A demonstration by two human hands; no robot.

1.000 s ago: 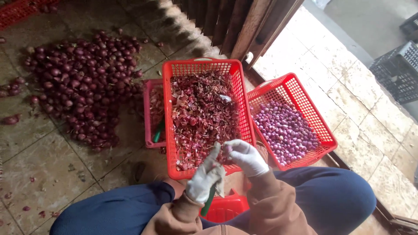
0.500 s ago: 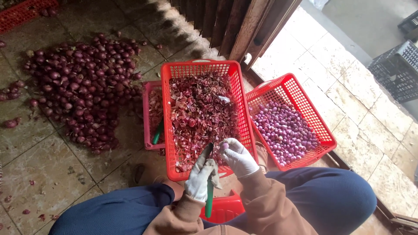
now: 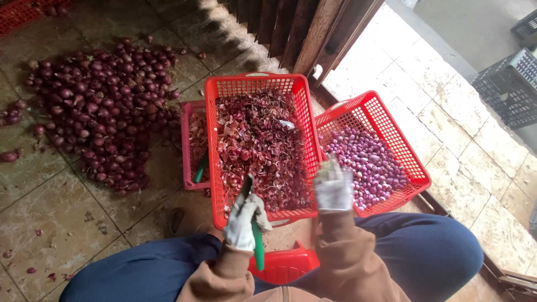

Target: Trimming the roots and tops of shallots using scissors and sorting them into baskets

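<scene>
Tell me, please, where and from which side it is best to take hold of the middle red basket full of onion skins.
Probably by the two short end rims of the middle red basket, one hand on each. The far rim has a moulded handle lip, and the near rim lies just in front of the left hand and right hand. Its long sides are crowded by the basket of peeled onions and a smaller pink basket.

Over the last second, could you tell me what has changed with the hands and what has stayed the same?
The hands have drawn apart. The right hand has moved off to the right, toward the basket of peeled shallots; whether it holds anything cannot be told. The left hand still grips the green-handled knife, now held more upright. The middle basket of skins and the pile of unpeeled shallots have not moved.
</scene>
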